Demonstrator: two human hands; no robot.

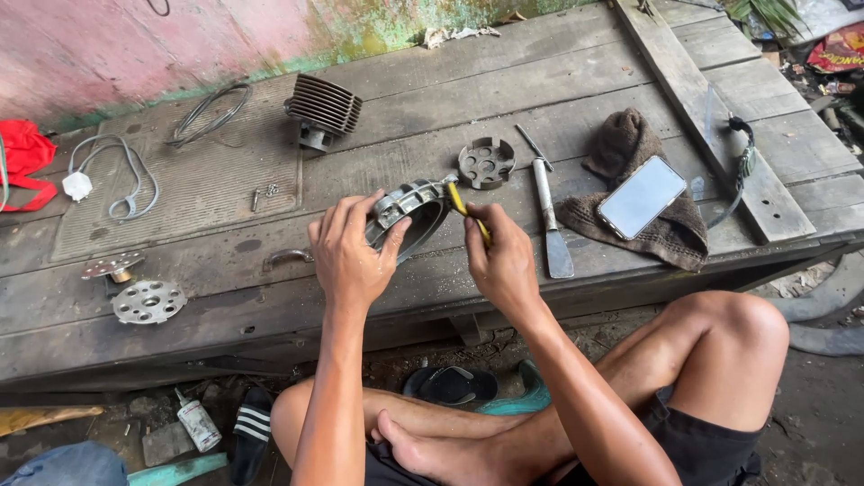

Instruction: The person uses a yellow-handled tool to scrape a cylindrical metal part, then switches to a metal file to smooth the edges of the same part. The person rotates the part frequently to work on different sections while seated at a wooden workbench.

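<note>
Person, seated, seen from a head-worn camera.
- Left hand (349, 255): bare, no glove, ring or watch; forearm unsleeved to the 6 o'clock edge.
- Right hand (500, 261): bare, unadorned; forearm likewise unsleeved.
- Legs: bare from the knee down, knee at 4 o'clock.
- Foot (423, 450): bare, unshod.
- Clothing: dark shorts (702, 441), stitched hem, at 5 o'clock.

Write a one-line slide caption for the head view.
Left hand steadies a round metal drum part on a wooden bench; right hand holds a yellow-handled tool.
</note>
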